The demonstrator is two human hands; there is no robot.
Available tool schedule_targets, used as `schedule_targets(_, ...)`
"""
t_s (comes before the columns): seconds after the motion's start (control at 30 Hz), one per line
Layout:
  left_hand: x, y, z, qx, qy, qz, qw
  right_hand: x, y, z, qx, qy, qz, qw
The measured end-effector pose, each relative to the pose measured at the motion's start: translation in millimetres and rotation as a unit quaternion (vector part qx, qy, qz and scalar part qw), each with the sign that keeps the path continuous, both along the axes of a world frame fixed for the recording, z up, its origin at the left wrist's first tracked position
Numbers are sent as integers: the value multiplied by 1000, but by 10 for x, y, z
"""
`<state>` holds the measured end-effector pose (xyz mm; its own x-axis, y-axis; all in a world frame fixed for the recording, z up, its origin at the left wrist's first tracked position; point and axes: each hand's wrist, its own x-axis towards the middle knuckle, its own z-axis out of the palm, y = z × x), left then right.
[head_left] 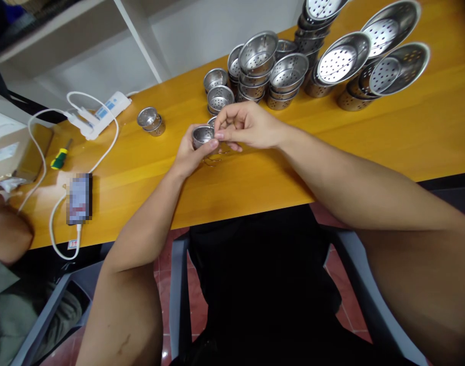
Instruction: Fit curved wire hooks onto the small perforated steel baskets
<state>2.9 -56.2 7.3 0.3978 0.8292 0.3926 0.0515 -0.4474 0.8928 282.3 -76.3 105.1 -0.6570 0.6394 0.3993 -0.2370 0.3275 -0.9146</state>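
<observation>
My left hand (189,155) is wrapped around a small perforated steel strainer cup (202,135), holding it just above the yellow table (255,178). My right hand (248,126) pinches at the cup's rim with thumb and forefinger, fingers closed. A thin wire ring (213,160) lies on the table just under both hands. Another small cup (151,121) lies on its side to the left. Behind my hands stand stacked small strainer cups (257,66).
Larger perforated steel bowls (370,61) are stacked at the back right. A white power strip (98,114) with cable, a yellow-green screwdriver (60,157) and a phone (79,198) lie at the left. Another person's arm (7,234) is at the left edge.
</observation>
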Motion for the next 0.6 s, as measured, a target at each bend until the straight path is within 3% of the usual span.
schedule_targets(0.2,74,-76,132,7,-16,49,999,-31,-6,-2,-8,-7,-16,1000)
schedule_targets(0.6,-30,-17,71,38,56,52,996,-16,-6,3,8,-43,-27,999)
